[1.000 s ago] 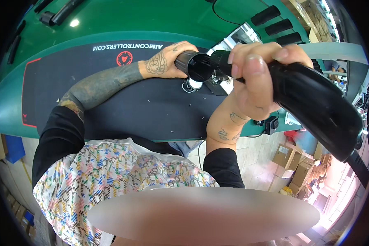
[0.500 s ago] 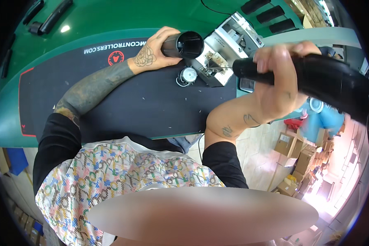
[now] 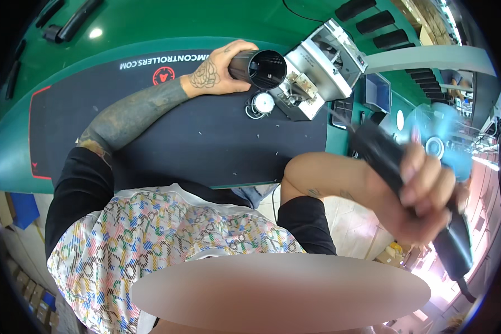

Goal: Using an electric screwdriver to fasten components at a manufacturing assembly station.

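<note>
My left hand [image 3: 214, 72] grips a black ribbed tube [image 3: 260, 68] lying across the far edge of the black desk mat [image 3: 178, 139], its open end facing right toward a silver metal fixture [image 3: 317, 69]. My right hand [image 3: 423, 195] holds a long black power screwdriver [image 3: 406, 189] off the right side of the bench, its thin bit pointing up-left toward the fixture. The tool is blurred by motion.
A small round white part [image 3: 263, 103] lies on the mat just below the tube. The green workbench [image 3: 150, 22] carries black handles at the far left and black blocks at the far right. Cardboard boxes sit on the floor to the right.
My right hand has swung the screwdriver away from the tube, down and to the right, off the bench. My left hand keeps the tube on the mat, its open end now exposed.
</note>
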